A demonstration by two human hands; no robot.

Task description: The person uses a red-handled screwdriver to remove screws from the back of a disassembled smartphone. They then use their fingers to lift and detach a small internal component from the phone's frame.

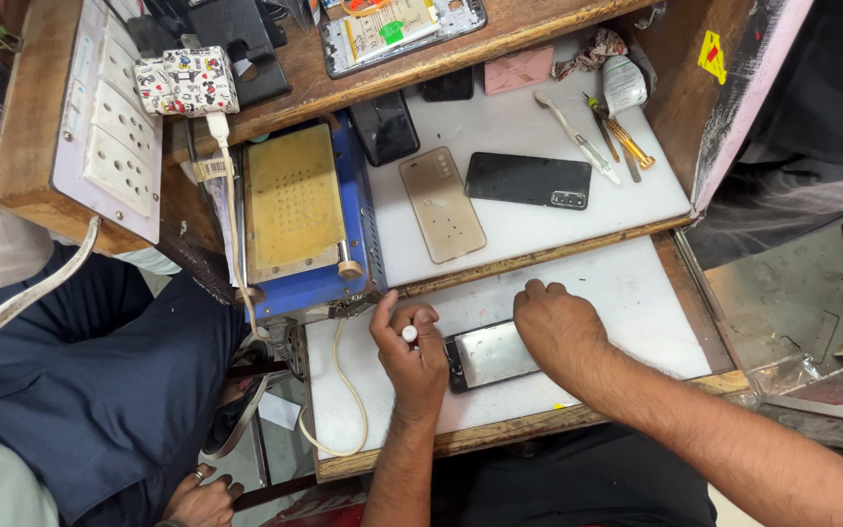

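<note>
White pull-out workbench shelf (626, 293): left hand (412, 356) grips a small white-tipped tool (409, 333) beside a glossy black phone (488, 355); right hand (558, 322), fingers curled, pins its far end, apparently mid-repair, needing steady pressure.

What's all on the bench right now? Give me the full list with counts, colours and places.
Phone: one, black frame, glossy screen, lower shelf, under both hands.
Gold back cover: one, upper shelf.
Black back cover: one, right of the gold one.
Heating plate: one, yellow top, blue body, left.
Hand tools: several, white and gold handles, upper right.
Socket board: one, white, far left.
Left hand: pinching a small white-tipped tool at the phone's left end.
Right hand: pressing on the phone's right end.
</note>
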